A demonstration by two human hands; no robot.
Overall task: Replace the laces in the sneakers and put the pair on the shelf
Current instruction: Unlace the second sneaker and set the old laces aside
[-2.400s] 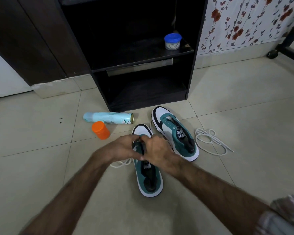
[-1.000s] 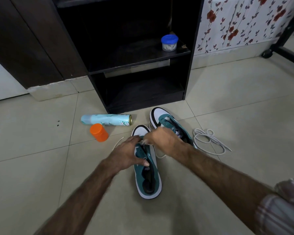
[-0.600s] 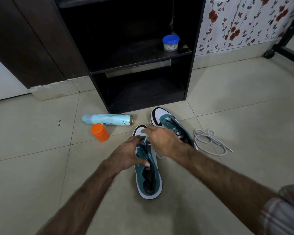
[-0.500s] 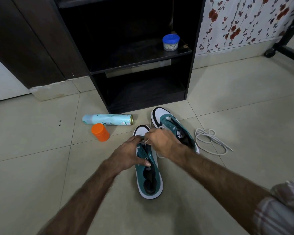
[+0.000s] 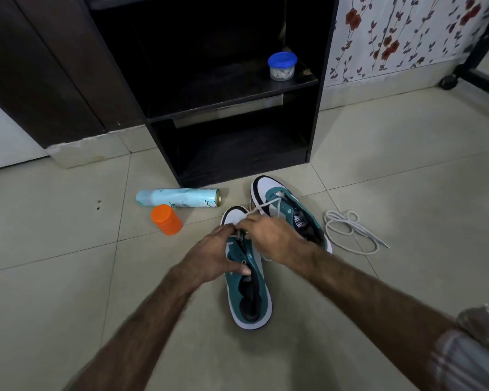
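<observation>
Since half a second ago: right hand [image 5: 271,238] lifted slightly off the near sneaker [image 5: 247,280], white lace [image 5: 266,206] drawn out taut toward the far sneaker's toe. Reads as a pull-through at the front eyelets, so lacing of this shoe only just begun. Rest of eyelet row looks bare (partly hidden by the hands).

Left hand [image 5: 213,256] on the near sneaker's left side, thumb laid along the collar edge, fingers curled over the front of the eyelet row; gripping the upper to steady it. Right hand fingers closed together, pinching the lace near the toe end of the throat; exact pinch point hidden behind knuckles.

Near sneaker: flat on the floor [image 5: 68,263], sole down, long axis running away from the wearer, white toe toward the shelf unit [image 5: 232,108], heel nearest the camera. Far sneaker [image 5: 288,210]: just beside it on the right, touching or nearly so, toe also toward the shelf but angled left; part of the lace lies over its front eyelets, tongue label showing.

Second lace [image 5: 350,232] coiled loose on the floor, right of the far sneaker, apart from it.

Also present: spray can [image 5: 178,198] lying on its side, orange cap [image 5: 166,220] just in front of it, blue-lidded tub [image 5: 282,66] on the middle shelf.

Task judged early: both shoes unfinished, shelf placement not yet possible.
</observation>
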